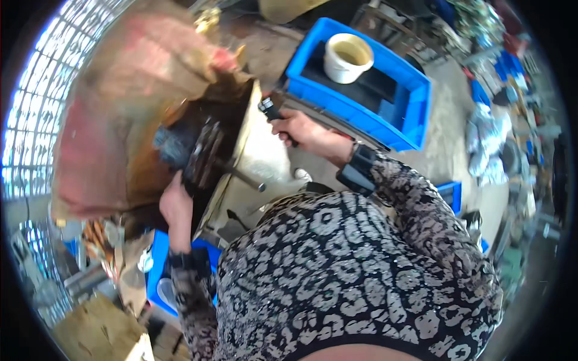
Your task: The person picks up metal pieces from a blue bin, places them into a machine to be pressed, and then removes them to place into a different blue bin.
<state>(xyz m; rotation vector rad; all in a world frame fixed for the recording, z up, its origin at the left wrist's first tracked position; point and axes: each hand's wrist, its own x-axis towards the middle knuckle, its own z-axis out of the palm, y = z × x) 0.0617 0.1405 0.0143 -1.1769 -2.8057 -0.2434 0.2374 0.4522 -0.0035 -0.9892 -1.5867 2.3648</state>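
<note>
Just left of the blue crate (361,124), the right hand (299,129) has its fingers curled round a black tool (272,111); farther left of it, the left hand (176,207) meets a dark object (203,155); how closed those fingers are, I can't tell.

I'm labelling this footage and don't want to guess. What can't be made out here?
In the head view:
Dark pieces: blur and shadow hide their kind and number.
Left hand: blur leaves unclear whether its fingers grip or only touch something.
Black tool: the right hand covers its middle, so its kind is uncertain.
Lower-left blue bin: the left forearm and sleeve hide part of it.
</note>
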